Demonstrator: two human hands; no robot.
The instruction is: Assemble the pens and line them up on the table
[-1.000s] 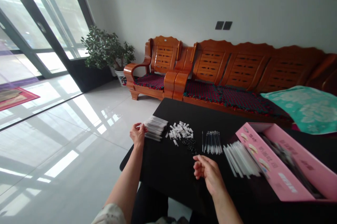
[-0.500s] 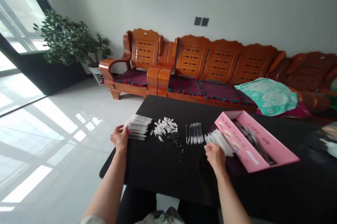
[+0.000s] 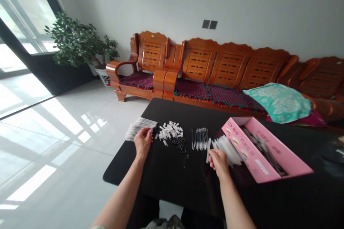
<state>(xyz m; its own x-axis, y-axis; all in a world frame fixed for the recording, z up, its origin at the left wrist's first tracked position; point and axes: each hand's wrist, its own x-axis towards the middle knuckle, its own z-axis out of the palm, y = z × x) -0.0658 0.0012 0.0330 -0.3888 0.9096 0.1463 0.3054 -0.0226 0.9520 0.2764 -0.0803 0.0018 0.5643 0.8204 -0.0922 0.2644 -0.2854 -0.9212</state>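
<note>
My right hand (image 3: 219,159) pinches a clear pen barrel (image 3: 208,150), held upright at the left edge of a pile of clear pen barrels (image 3: 228,148). My left hand (image 3: 143,142) is over the front right of a row of assembled pens (image 3: 139,125), its fingers loosely bent and nothing visible in them. Just right of it lie a heap of white pen parts (image 3: 170,130) and a scatter of small black plugs (image 3: 180,144). Dark ink refills (image 3: 201,138) lie side by side between the plugs and the barrels.
A pink open box (image 3: 268,150) with dark items inside stands on the black table (image 3: 172,175), right of the barrels. Behind the table is a wooden sofa (image 3: 228,64) with a teal cloth (image 3: 279,101). A potted plant (image 3: 80,42) stands at the far left.
My left hand has moved right, from the outer end of the pens toward the white parts. My right hand has drawn one clear barrel out to the left of the pile.
</note>
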